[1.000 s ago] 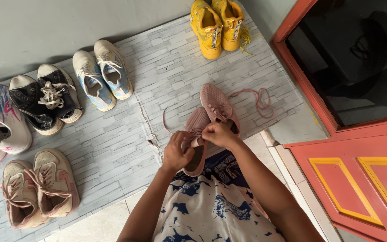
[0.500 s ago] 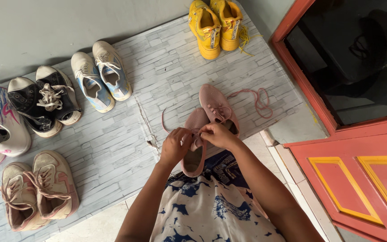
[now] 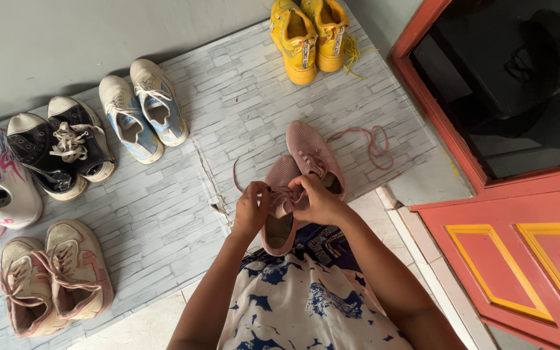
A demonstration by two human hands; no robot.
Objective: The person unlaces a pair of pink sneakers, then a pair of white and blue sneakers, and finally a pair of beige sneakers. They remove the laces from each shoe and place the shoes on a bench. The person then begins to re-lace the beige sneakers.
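Hardly anything is being moved since the earlier frame, tbh: both hands are being kept at the same pink shoe, only drawn a touch closer together over its laces.

Left hand [image 3: 252, 210] is being pinched shut on the lace at the tongue of the pink sneaker [image 3: 281, 206], which is being held up just in front of the blue-and-white patterned shirt [image 3: 299, 304]. Right hand [image 3: 319, 201] is being closed on the lace from the other side, fingers curled tight. The 2nd pink sneaker [image 3: 315, 155] is being left on the grey brick-pattern mat [image 3: 241, 97], touching the held one, with a loose pink lace [image 3: 371, 142] trailing beside it.

Further off, 2 yellow sneakers [image 3: 309, 35] with a small dark side label each are being kept at the mat's top edge. 2 light blue sneakers [image 3: 140, 110], 2 black canvas shoes [image 3: 59, 146] and 2 worn beige sneakers [image 3: 50, 275] are being lined up on the left. An orange door [image 3: 526, 259] with yellow panel trim is being shown at the right.
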